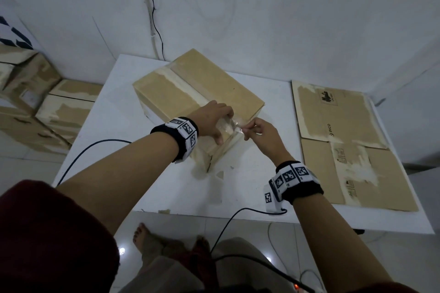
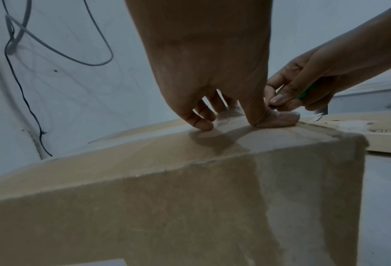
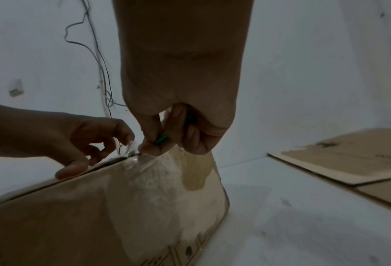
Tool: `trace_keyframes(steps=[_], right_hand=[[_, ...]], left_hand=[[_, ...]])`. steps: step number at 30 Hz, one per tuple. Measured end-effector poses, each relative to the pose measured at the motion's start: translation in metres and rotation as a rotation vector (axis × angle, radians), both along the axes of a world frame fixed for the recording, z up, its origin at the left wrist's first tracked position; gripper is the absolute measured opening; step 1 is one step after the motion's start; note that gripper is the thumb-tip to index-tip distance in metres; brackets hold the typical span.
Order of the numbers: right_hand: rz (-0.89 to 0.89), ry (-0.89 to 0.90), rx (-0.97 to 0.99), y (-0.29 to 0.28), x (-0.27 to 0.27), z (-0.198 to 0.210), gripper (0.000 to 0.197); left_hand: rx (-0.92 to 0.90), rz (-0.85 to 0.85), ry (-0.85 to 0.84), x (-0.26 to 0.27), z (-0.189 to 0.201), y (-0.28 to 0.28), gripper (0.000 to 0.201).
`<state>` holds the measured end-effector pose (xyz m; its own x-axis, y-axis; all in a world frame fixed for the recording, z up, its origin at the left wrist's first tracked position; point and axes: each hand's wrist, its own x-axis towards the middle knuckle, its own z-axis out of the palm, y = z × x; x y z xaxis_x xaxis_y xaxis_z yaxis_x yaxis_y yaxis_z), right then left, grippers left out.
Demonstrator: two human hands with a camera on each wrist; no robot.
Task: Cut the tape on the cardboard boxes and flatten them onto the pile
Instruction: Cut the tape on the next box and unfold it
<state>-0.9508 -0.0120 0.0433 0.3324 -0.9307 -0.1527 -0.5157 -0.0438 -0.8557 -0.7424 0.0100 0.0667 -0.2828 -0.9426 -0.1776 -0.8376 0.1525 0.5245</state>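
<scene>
Head view: a closed box (image 1: 197, 95) sits at the table's (image 1: 119, 93) centre, turned at an angle, with clear tape (image 1: 228, 126) running along the top seam and down the near end. Your left hand (image 1: 214, 121) rests on the box's near top edge, fingers spread and bent, thumb pressed down at 6 o'clock of the palm; it grasps nothing. Your right hand (image 1: 259, 131), just at 3 o'clock of the left, pinches the loose tape end between thumb and forefinger. The pile of flattened cardboard (image 1: 345, 140) lies on the table at 3 o'clock of the box, well apart from it. More taped boxes (image 1: 45, 107) are stacked on the floor at 9 o'clock. Cables (image 1: 154, 31) hang on the wall at 12 o'clock.

Left wrist view: your left fingertips (image 2: 203, 124) and thumb bear on the box top (image 2: 144, 144) near its corner. Your right hand (image 2: 303, 90) is at 2 o'clock, fingers clenched round a green tool (image 2: 308, 91) whose kind you cannot tell from this view.

Right wrist view: your right hand (image 3: 173, 140) grips the green tool (image 3: 161, 138) while its thumb and forefinger pinch the tape (image 3: 144, 162) lifted off the box end (image 3: 99, 207). The left hand (image 3: 76, 144) presses the top edge at 9 o'clock. The flattened pile (image 3: 349, 158) lies at 3 o'clock.
</scene>
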Motion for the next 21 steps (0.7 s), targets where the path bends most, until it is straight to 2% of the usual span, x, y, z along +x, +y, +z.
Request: trace_keyframes(steps=[3, 6, 10, 12, 16, 18, 21], right_hand=[[-0.068, -0.072, 0.033, 0.013, 0.003, -0.009, 0.015], [-0.094, -0.18, 0.158, 0.026, 0.004, -0.014, 0.016], [-0.011, -0.152, 0.255, 0.031, -0.002, -0.014, 0.014], [-0.099, -0.16, 0.218, 0.028, -0.011, -0.015, 0.012], [-0.357, -0.216, 0.084, 0.019, -0.036, -0.021, 0.009], [-0.364, -0.229, 0.065, 0.017, -0.039, -0.023, 0.012], [-0.305, -0.233, 0.076, 0.017, -0.032, -0.023, 0.014]], left_hand=[[0.017, -0.011, -0.016, 0.0, 0.0, -0.005, 0.073], [0.034, -0.016, -0.031, -0.001, 0.0, -0.008, 0.074], [0.08, -0.029, -0.061, -0.004, 0.003, -0.013, 0.074], [0.115, -0.03, -0.086, -0.007, 0.005, -0.016, 0.074], [0.016, 0.047, -0.134, -0.016, 0.003, -0.009, 0.059], [-0.05, 0.051, -0.184, -0.02, -0.005, 0.0, 0.044], [-0.123, 0.085, -0.147, -0.021, -0.009, 0.014, 0.029]])
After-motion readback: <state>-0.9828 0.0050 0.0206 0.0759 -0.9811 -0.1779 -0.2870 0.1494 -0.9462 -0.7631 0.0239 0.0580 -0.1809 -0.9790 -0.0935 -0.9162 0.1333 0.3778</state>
